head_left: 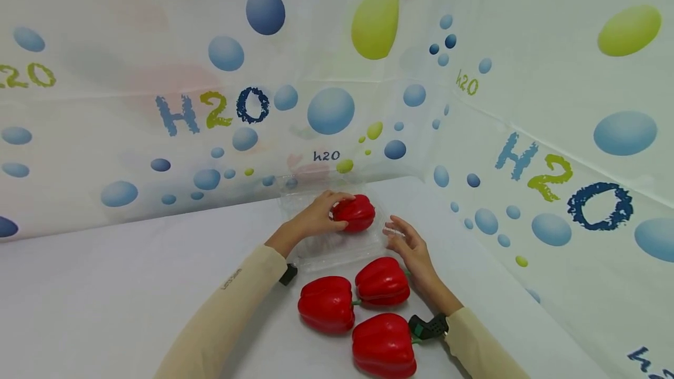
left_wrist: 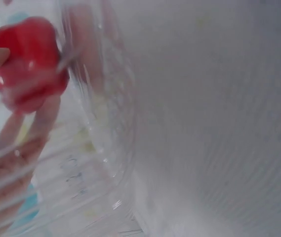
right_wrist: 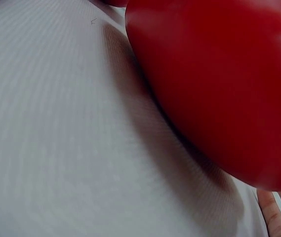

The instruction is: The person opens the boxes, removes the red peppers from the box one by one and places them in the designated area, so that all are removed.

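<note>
My left hand [head_left: 320,215] grips a red bell pepper [head_left: 358,213] between thumb and fingers, over a clear plastic container [head_left: 323,253]. In the left wrist view the same pepper [left_wrist: 29,64] shows behind the container's clear ribbed wall [left_wrist: 81,197]. To the right of the container, my right hand [head_left: 413,247] is held with loosely bent fingers and nothing in them. Three more red bell peppers lie in front: one nearest the right hand [head_left: 382,281], one at left [head_left: 326,305] and one closest to me [head_left: 384,345]. A pepper [right_wrist: 219,89] fills much of the right wrist view.
A white cloth covers the table [head_left: 131,297]. Behind and to the right hangs a white curtain [head_left: 158,57] printed with bubbles and H2O lettering. The container's clear lid [head_left: 326,183] seems raised toward the back curtain.
</note>
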The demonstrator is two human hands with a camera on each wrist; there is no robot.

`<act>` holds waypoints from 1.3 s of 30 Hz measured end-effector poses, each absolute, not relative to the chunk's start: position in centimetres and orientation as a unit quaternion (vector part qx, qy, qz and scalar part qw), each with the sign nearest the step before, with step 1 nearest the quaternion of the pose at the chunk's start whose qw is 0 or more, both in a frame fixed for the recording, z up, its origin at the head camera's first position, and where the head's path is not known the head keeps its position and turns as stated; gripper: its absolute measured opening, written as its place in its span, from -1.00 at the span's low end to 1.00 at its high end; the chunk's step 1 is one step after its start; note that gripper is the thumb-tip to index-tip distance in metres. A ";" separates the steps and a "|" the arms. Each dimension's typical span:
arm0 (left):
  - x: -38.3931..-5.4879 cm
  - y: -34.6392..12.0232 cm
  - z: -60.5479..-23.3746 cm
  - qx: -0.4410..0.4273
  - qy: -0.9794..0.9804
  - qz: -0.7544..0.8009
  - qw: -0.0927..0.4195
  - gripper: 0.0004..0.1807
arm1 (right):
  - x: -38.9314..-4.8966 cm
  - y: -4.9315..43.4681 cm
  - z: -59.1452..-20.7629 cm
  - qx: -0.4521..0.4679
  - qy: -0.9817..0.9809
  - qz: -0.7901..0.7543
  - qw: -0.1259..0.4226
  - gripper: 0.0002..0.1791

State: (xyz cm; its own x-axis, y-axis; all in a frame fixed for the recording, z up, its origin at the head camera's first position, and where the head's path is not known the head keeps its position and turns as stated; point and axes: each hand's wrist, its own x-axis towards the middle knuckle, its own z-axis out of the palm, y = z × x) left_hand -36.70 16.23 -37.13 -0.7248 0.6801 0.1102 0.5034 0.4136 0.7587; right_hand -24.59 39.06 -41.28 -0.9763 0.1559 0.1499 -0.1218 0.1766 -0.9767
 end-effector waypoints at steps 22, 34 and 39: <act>-35.6 15.6 -36.9 0.375 0.826 0.408 0.105 -0.37 | -24.5 39.1 -41.3 -0.017 -0.759 0.644 0.096 -0.43; -34.8 15.1 -36.9 0.381 0.818 0.418 0.101 -0.33 | -24.4 39.2 -41.1 -0.016 -0.761 0.641 0.093 -0.44; -34.3 14.8 -36.9 0.376 0.820 0.420 0.103 -0.32 | -24.4 39.1 -41.2 -0.014 -0.763 0.639 0.093 -0.43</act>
